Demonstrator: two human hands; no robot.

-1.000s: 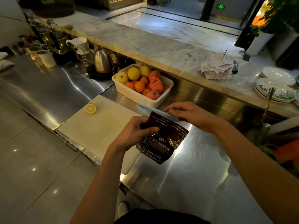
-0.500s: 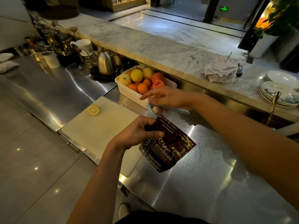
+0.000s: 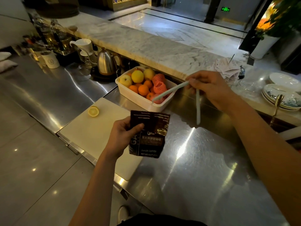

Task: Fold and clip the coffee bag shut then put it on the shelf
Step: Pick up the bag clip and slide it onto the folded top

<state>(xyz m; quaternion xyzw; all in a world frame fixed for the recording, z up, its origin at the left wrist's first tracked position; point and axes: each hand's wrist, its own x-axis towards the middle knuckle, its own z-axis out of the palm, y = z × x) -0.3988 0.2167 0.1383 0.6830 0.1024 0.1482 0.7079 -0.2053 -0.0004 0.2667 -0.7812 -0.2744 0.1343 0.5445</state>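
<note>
A dark brown coffee bag point(image 3: 150, 136) with pale lettering is upright in my left hand point(image 3: 123, 136), which grips its left side above the steel counter. Its flat top stands straight up, unfolded. My right hand point(image 3: 210, 88) is off to the right and higher, holding a long pale blue-green bag clip point(image 3: 169, 91) at its hinge end. The clip is spread wide: one arm points left over the fruit tub, the other hangs down toward the counter. Clip and bag are apart.
A white tub of oranges and apples point(image 3: 138, 98) sits just beyond the bag. A cream cutting board point(image 3: 91, 131) with a lemon half point(image 3: 93, 111) lies left. A steel kettle point(image 3: 106, 63), cups, stacked plates point(image 3: 283, 97) and a marble ledge point(image 3: 146, 44) line the back.
My right hand lifted the clip off the bag's top and drew it up to the right, where it swung wide apart. The bag's top, earlier held down under the clip, now stands straight.
</note>
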